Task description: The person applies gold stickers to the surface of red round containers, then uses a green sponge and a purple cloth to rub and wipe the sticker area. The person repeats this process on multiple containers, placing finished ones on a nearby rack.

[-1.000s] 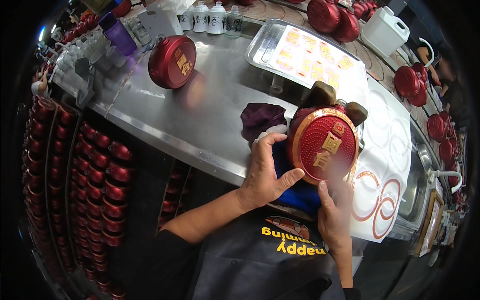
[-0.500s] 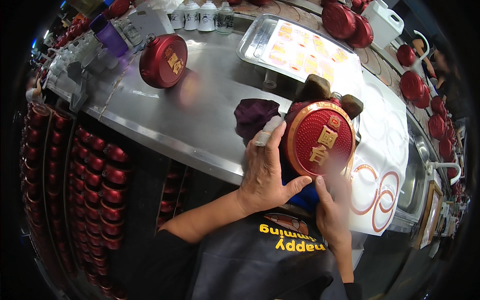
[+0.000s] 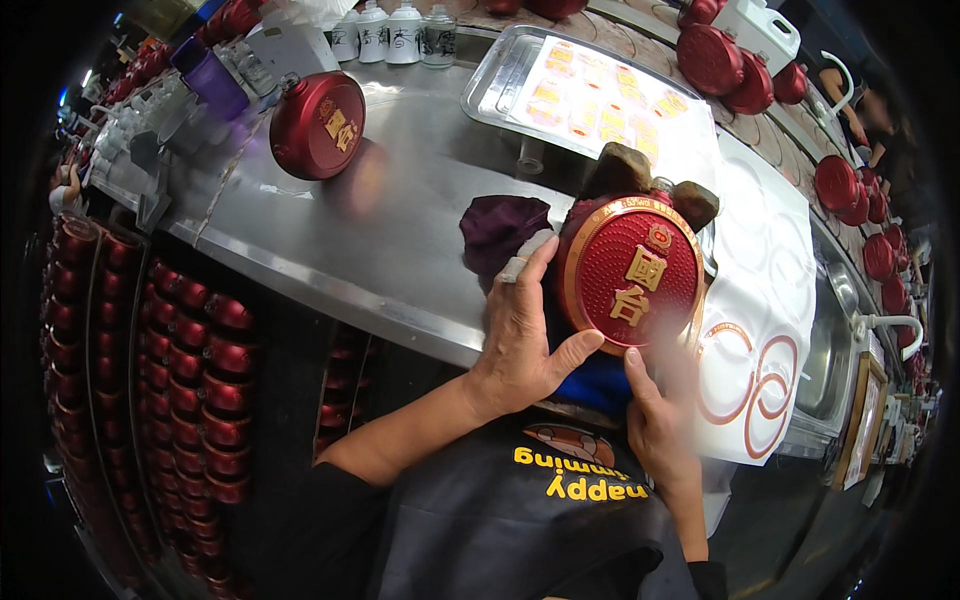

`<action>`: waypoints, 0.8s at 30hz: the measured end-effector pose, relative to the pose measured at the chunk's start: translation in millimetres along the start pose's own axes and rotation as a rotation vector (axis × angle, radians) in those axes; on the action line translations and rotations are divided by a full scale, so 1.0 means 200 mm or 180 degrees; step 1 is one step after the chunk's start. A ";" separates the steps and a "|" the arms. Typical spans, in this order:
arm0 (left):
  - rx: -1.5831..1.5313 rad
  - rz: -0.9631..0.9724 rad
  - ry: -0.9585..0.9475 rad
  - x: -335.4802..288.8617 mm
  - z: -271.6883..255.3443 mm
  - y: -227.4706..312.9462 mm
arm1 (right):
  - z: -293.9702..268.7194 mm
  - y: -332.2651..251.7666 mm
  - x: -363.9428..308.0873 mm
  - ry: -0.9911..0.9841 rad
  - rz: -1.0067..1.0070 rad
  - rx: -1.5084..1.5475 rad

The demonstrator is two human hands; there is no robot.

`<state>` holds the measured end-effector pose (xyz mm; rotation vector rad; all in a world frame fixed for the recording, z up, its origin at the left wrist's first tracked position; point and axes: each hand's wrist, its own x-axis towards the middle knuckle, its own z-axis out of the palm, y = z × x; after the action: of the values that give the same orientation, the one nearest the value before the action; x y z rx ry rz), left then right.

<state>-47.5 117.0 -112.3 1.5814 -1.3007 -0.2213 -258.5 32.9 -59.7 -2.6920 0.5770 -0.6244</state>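
Note:
A round, flat red bottle (image 3: 640, 268) with raised gold characters and a gold-orange band around its face leans against two dark brown blocks, one block (image 3: 617, 171) at its upper left and the other (image 3: 696, 204) at its upper right. My left hand (image 3: 515, 345) lies along the bottle's left side, with wrapped fingertips and its thumb pressing the lower rim. At the bottom rim my right hand (image 3: 665, 425) presses a fingertip near that thumb; its outer fingers are smeared. Blue material (image 3: 592, 388) shows below the bottle. A dark purple cloth (image 3: 500, 232) lies beside my left fingers.
Another red bottle (image 3: 318, 125) stands on the steel table (image 3: 410, 180). A metal tray (image 3: 485, 92) with a label sheet sits beyond. Ring-shaped strips (image 3: 770, 400) lie on white sheeting at right. Stacked red bottles (image 3: 205, 390) fill the lower left.
The whole view has shifted slightly. Both hands stay on the bottle, with the left thumb and right fingertip still close together at its lower rim.

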 end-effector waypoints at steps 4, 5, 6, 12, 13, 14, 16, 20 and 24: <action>-0.0098 0.0261 0.0378 -0.04 -0.01 0.02 | 0.01 0.01 0.00 0.0000 -0.0016 0.0042; -0.0111 0.0262 0.0538 -0.06 -0.01 0.03 | 0.01 0.01 0.00 0.0004 -0.0010 0.0035; 0.0294 0.0541 0.0628 -0.12 -0.01 0.07 | 0.01 0.01 0.00 0.0016 -0.0042 0.0040; 0.1574 0.0885 -0.0567 -0.29 0.01 0.11 | 0.01 0.01 0.00 -0.0013 -0.0049 0.0021; 0.1545 0.0811 -0.0520 -0.29 0.02 0.11 | 0.01 0.01 0.00 -0.0011 -0.0074 0.0010; 0.1489 0.0823 -0.0370 -0.28 0.02 0.09 | 0.00 0.01 0.00 -0.0028 -0.0061 -0.0011; 0.1278 0.0624 -0.0273 -0.24 0.01 0.07 | 0.00 0.01 0.01 -0.0019 -0.0093 -0.0012; 0.0248 0.0677 0.0157 -0.13 -0.05 0.02 | 0.01 0.02 0.00 -0.0031 -0.0085 -0.0052; -0.0255 0.0265 0.0100 -0.03 -0.04 -0.04 | 0.01 0.01 0.00 0.0001 -0.0099 -0.0059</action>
<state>-39.8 126.1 -118.2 1.4548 -1.3143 -0.1935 -258.0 31.2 -63.2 -2.7231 0.5447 -0.6307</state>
